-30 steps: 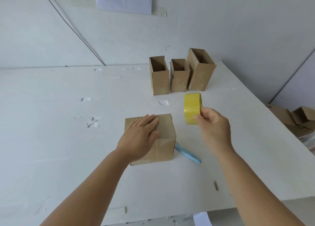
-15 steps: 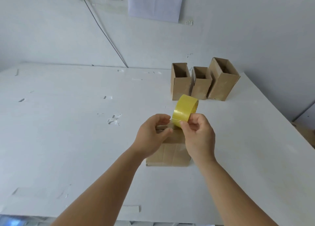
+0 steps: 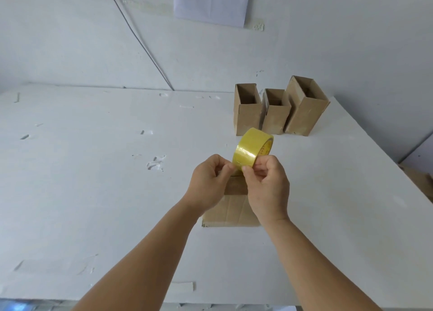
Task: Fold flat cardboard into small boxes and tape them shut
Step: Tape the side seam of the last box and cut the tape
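Partly, hands [image 3: 234,184] hide the folded box [image 3: 232,213]

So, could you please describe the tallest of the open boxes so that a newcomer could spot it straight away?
Look to the far right corner of the white table, near the wall, where three open-topped cardboard boxes stand in a row. The tallest box is the rightmost one. Unlike the left box and the middle box, it stands turned at an angle and rises above both.
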{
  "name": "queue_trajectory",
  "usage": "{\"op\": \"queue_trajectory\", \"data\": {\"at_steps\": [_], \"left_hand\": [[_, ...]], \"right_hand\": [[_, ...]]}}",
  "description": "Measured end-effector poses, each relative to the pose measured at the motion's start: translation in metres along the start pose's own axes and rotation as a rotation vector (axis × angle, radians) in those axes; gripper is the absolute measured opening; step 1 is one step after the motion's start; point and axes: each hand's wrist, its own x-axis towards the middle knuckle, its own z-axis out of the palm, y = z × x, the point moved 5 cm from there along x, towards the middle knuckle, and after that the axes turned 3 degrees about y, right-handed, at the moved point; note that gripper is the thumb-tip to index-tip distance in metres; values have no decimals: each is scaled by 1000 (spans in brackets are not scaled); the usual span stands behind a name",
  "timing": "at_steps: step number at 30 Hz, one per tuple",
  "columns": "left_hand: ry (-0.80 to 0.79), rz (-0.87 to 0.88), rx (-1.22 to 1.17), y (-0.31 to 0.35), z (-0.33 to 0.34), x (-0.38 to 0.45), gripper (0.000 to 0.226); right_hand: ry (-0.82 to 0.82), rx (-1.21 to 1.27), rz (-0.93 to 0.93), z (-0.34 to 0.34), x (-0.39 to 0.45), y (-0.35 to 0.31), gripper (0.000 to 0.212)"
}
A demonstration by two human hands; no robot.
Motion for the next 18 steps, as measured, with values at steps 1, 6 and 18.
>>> {"op": "queue_trajectory", "data": {"at_steps": [1,6,18], "left_hand": [[-10,-12,-19,-2,-1,1,16],[-18,-95,-128,-5,-7,3,21],[-101,-121,-117,-3,-19,7,27]], "right_hand": [[10,-9,-19,2,0,-1,18],[-16,18,-66,10,-1,-3,29],[-84,-54,383,8,28,27,48]]}}
